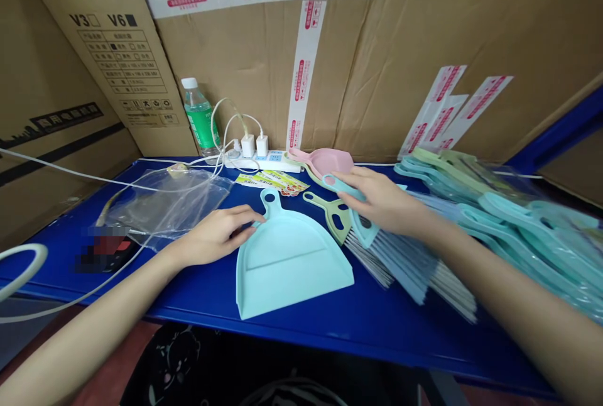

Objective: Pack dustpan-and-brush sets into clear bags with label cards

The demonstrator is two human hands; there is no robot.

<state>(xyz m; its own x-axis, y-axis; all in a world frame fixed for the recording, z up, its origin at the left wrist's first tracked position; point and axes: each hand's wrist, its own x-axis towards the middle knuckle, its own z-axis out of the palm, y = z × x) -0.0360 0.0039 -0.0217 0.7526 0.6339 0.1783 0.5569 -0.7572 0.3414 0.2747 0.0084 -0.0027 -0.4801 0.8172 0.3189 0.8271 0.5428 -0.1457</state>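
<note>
A light blue dustpan [287,268] lies on the blue table with its handle pointing away from me. My left hand [214,233] has its fingertips and thumb on the pan's upper left edge, just below the handle. Further right, my right hand [377,198] is wrapped round the handle of a light blue hand brush [363,230], whose blue-grey bristles angle down to the right. Beside that brush lies a green brush [336,217] with pale bristles. A pink dustpan [330,161] rests behind my right hand, on top of a greenish one that is mostly hidden.
Bagged light blue brushes [532,236] pile up on the right. A power strip [268,162] with chargers, a green-labelled bottle [201,120], and yellow labels [273,183] sit along the back. A clear plastic bag [164,202] and cables lie left. Cardboard boxes [254,66] wall the rear.
</note>
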